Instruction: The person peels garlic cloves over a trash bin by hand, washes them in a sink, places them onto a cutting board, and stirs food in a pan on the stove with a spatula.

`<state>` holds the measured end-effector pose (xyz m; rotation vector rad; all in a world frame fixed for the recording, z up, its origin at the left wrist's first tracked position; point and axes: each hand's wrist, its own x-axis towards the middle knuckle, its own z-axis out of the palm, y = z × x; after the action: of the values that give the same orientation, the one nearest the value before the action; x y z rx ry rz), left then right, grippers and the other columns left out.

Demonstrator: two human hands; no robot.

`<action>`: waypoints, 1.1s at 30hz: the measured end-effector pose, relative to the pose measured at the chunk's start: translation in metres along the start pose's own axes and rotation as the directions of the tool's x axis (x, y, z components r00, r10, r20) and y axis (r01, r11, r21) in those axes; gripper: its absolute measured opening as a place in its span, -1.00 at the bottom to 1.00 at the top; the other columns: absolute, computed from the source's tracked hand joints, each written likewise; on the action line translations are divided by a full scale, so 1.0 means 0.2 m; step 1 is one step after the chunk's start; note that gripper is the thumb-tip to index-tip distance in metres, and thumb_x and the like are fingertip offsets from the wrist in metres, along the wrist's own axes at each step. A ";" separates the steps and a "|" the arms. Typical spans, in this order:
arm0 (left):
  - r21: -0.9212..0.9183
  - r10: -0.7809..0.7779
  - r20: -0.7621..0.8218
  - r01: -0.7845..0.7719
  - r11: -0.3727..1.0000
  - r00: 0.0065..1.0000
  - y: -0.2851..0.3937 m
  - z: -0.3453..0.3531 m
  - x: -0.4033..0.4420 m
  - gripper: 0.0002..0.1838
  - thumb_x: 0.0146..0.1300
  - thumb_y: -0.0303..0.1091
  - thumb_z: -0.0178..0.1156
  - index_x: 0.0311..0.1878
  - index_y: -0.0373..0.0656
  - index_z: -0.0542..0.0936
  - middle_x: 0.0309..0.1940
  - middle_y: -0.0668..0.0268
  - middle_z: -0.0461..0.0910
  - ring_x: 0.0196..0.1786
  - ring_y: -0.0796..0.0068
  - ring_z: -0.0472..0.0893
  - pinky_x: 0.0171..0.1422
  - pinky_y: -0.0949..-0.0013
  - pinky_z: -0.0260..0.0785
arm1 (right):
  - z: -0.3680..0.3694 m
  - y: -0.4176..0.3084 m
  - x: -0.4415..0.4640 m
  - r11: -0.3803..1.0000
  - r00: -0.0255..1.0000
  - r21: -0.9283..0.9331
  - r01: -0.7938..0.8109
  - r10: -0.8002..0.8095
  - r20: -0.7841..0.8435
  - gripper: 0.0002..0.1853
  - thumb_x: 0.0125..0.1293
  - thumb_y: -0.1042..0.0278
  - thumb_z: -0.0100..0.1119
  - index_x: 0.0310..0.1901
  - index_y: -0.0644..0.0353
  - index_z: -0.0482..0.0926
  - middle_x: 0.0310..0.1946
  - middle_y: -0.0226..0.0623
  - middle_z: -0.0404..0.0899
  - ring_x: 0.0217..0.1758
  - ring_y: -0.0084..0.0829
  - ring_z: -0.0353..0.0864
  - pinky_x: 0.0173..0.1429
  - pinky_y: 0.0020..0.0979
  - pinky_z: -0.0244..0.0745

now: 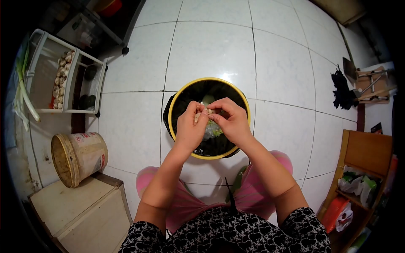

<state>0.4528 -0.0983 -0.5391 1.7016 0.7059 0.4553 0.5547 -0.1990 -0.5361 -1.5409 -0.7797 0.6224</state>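
Note:
My left hand point(192, 125) and my right hand point(230, 122) meet over a round bin with a yellow rim point(247, 110) and a black bag lining. The fingers of both are bent and pinched together on a small pale garlic clove point(210, 111), which they partly cover. Another pale bit shows inside the curled left fingers. Below them in the bin lie clear plastic and yellow-green scraps point(217, 132).
A white rack point(90, 60) with garlic bulbs point(61, 80) stands at left, spring onions point(26, 90) beside it. A dirty bucket point(90, 156) lies tipped on a cabinet point(80, 206). At right are a wooden shelf point(366, 152) and a black cloth-like bundle point(341, 90).

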 end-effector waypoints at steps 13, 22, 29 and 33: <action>-0.431 -0.294 0.145 0.328 0.841 0.945 0.01 -0.04 0.02 -0.88 0.14 -0.50 -0.14 -0.40 -0.18 0.41 -0.60 0.41 0.41 -0.57 0.70 0.35 -0.52 0.57 0.20 | -0.01 0.01 0.00 0.873 0.975 0.440 -0.211 0.219 0.032 -0.81 0.17 0.54 0.20 -0.16 0.29 0.51 -0.32 -0.35 0.55 -0.30 -0.58 0.55 -0.22 -0.56 0.53; -0.076 -0.078 0.191 0.094 0.993 0.978 0.02 -0.02 0.00 -0.75 0.35 -0.24 -0.05 -0.32 -0.24 0.40 -0.57 0.28 0.51 -0.53 0.44 0.51 -0.46 0.39 0.30 | -0.02 0.03 0.01 0.728 0.908 0.565 -0.389 0.406 0.103 -0.77 0.24 0.48 0.15 -0.08 0.34 0.55 -0.32 -0.31 0.59 -0.35 -0.56 0.57 -0.24 -0.57 0.54; 0.277 0.079 0.217 -0.139 0.951 0.973 0.06 -0.02 -0.01 -0.78 0.31 -0.30 -0.05 -0.29 -0.29 0.41 -0.49 -0.03 0.49 -0.42 -0.10 0.49 -0.39 0.11 0.29 | -0.01 0.03 0.00 0.968 0.991 0.219 -0.126 0.131 -0.010 -0.82 0.25 0.56 0.09 -0.13 0.32 0.59 -0.30 -0.34 0.56 -0.31 -0.57 0.54 -0.25 -0.58 0.47; 0.265 0.051 0.215 -0.108 0.958 0.975 0.06 -0.02 -0.01 -0.80 0.32 -0.33 -0.06 -0.29 -0.29 0.41 -0.51 0.07 0.45 -0.50 0.19 0.43 -0.38 0.30 0.27 | 0.00 0.03 -0.01 0.997 1.000 0.070 0.023 -0.022 -0.022 -0.81 0.23 0.61 0.07 -0.16 0.29 0.62 -0.31 -0.32 0.53 -0.31 -0.56 0.53 -0.25 -0.56 0.46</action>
<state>0.4503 -0.0987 -0.5265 2.0119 0.5694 0.2378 0.5550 -0.2003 -0.5427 -1.4708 -0.7510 0.6103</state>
